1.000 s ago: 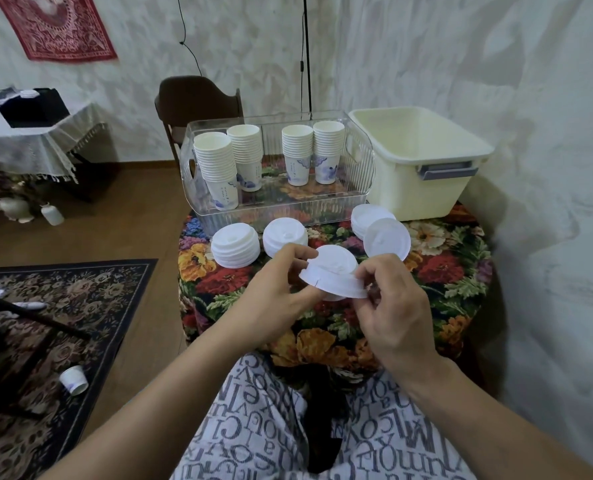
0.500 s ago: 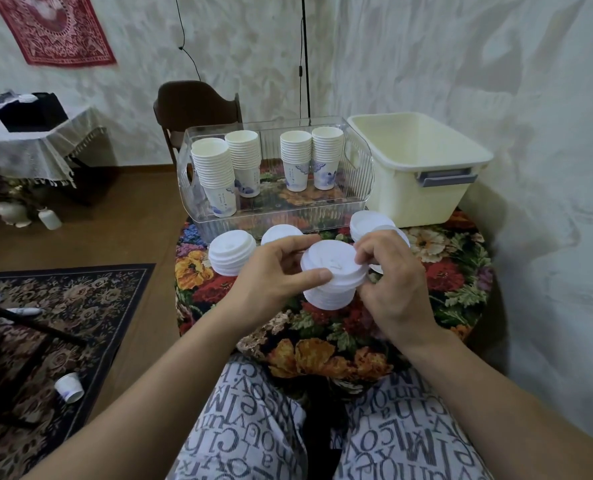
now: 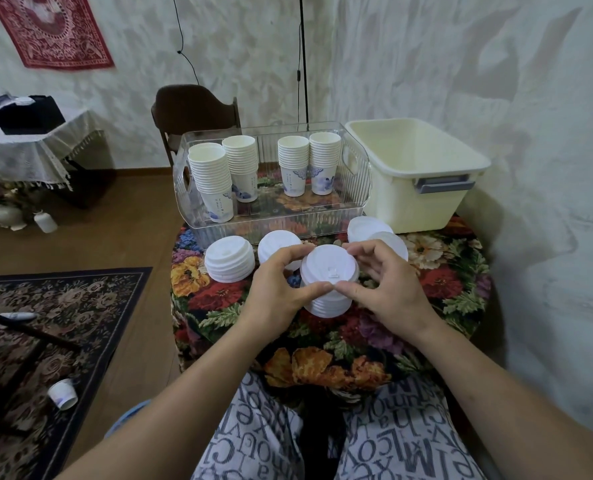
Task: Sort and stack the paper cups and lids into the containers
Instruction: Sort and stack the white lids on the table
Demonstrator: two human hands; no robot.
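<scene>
A stack of white lids (image 3: 329, 275) sits on the floral table between my hands. My left hand (image 3: 276, 294) curls round its left side and my right hand (image 3: 386, 287) round its right side, thumbs meeting at the front. Other lid stacks lie behind: one at the left (image 3: 230, 259), one partly hidden by my left hand (image 3: 277, 242), and two at the right (image 3: 369, 227). The clear bin (image 3: 357, 161) holds several stacks of paper cups (image 3: 215, 181). The cream tub (image 3: 416, 168) stands at the right with nothing visible inside.
The round table (image 3: 444, 271) has a floral cloth and stands against the wall at the right. A dark chair (image 3: 194, 109) is behind the clear bin. One paper cup (image 3: 62, 393) lies on the rug at the lower left.
Both hands lowered the lids they held onto the table and pressed them into one stack. My fingers now wrap round the stack's sides.
</scene>
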